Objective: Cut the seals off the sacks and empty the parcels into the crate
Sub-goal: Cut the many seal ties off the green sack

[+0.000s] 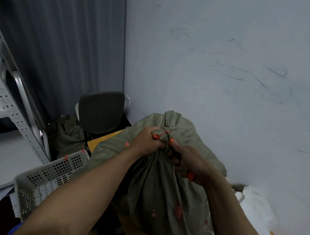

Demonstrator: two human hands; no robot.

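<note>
starting left: the crate (pixel 46 177) is down by the shelf (pixel 2 94), just beside the sack, and your forearm covers a lot of it, so i can't tell what's in there. your left hand (pixel 147 140) is fisted tight round the bunched neck of the sack (pixel 159 188), right at the orange seal (pixel 160 135) that loops the neck. the sack stands in front of you against the wall, bulging and full. it's soft woven cloth, so i'd guess floppy and fairly heavy. holding the neck below the seal looks like the right spot, since it stops the top slumping open once the seal goes. for tipping you'd probably want the bottom corners. your right hand (pixel 190 160) is wrapped round the cutter (pixel 171 142), tip up near the seal. the blades are buried between your hands and the folds, so i can't say if they're on the seal yet. the parcels don't show at all, and it's dim.
</note>
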